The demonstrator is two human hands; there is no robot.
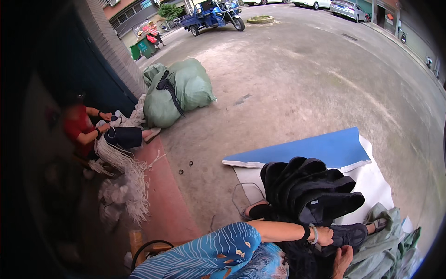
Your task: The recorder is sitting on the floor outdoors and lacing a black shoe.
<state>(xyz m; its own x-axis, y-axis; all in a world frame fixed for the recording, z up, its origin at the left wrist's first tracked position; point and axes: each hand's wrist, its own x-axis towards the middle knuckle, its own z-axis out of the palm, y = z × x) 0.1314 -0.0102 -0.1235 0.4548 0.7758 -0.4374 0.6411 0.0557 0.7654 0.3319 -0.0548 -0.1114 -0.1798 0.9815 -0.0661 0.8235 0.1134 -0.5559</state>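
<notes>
A black shoe (354,231) lies at the lower right, its toe pointing right. My left hand (325,236), with a pale bangle and a black band at the wrist, is closed at the shoe's opening. Against its near side, my right hand (343,260) pinches with bent fingers; what lies between the fingertips is too small to make out. Black laces or cords (302,255) hang below the shoe. Just beyond my hands, several black shoes (311,186) lean together in an overlapping row; one shows a small white label.
Under the row of shoes spreads a white sheet (378,174) with a blue folded flap (302,146). Crumpled green sacking (383,246) lies at the right. Farther left sits a person in red (82,123) with white cords (123,162), beside stuffed green sacks (179,90). A blue three-wheeler (209,18) stands far off.
</notes>
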